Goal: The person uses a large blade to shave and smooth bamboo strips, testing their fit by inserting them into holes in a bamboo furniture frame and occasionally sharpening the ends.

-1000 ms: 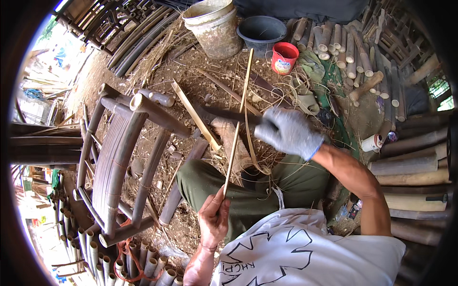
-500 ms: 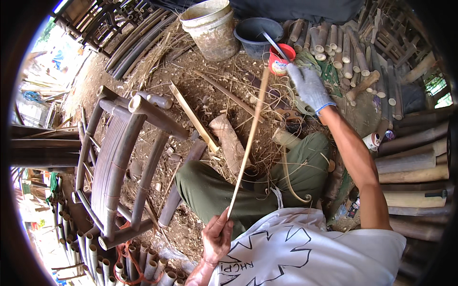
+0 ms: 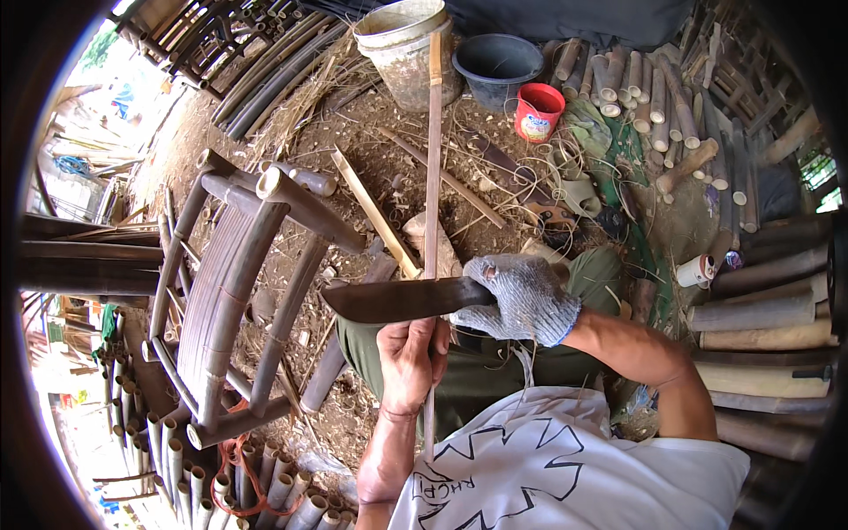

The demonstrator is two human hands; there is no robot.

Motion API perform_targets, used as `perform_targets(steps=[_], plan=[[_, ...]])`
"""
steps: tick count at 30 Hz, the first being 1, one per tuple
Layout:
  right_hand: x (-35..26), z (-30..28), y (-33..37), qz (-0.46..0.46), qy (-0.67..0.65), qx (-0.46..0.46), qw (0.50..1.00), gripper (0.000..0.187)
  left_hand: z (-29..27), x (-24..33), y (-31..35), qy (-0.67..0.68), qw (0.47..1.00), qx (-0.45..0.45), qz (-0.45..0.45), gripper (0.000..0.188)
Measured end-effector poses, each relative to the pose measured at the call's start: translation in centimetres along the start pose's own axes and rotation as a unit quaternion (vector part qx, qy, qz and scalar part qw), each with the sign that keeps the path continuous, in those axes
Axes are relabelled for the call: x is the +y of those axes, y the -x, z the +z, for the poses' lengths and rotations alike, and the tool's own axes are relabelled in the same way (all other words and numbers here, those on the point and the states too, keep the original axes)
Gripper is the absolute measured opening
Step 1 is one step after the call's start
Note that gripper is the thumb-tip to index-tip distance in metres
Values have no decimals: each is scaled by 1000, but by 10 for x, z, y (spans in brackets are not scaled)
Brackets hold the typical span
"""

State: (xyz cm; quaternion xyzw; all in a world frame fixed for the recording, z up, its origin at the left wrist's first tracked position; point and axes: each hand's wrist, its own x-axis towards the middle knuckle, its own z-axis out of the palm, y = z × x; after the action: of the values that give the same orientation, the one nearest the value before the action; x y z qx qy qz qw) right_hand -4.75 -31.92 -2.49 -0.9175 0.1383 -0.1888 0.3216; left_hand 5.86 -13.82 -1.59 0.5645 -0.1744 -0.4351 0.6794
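My bare left hand (image 3: 408, 362) is closed around a long, narrow bamboo strip (image 3: 433, 177) that points away from me over my lap. The strip's brown side shows, with a lighter band near its far end. In a grey knitted glove, my right hand (image 3: 523, 299) grips a broad-bladed machete (image 3: 389, 301); its handle is hidden in my fist. The dark blade lies crosswise over the strip just beyond my left fingers, its tip to the left. Whether the edge presses into the bamboo I cannot tell.
A bamboo chair frame (image 3: 276, 344) stands close on the left. A wood block (image 3: 428, 238) and a split bamboo piece (image 3: 375, 212) lie ahead among shavings. Farther out are a dirty white bucket (image 3: 406, 66), a black basin (image 3: 499, 75) and a red pail (image 3: 538, 115). Bamboo poles (image 3: 768, 318) are stacked right.
My right hand has swung the long blade from beside the red pail back to the strip. My left hand has shifted farther from my body, and the strip now stands straighter, brown side showing.
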Motion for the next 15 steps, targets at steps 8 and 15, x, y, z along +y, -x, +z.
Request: perform_targets(steps=[8, 15], plan=[[4, -9, -2, 18, 4, 1, 1000, 36, -5, 2, 18, -13, 999, 2, -35, 44], [61, -27, -29, 119, 33, 155, 980, 45, -30, -16, 45, -16, 997, -64, -40, 42]])
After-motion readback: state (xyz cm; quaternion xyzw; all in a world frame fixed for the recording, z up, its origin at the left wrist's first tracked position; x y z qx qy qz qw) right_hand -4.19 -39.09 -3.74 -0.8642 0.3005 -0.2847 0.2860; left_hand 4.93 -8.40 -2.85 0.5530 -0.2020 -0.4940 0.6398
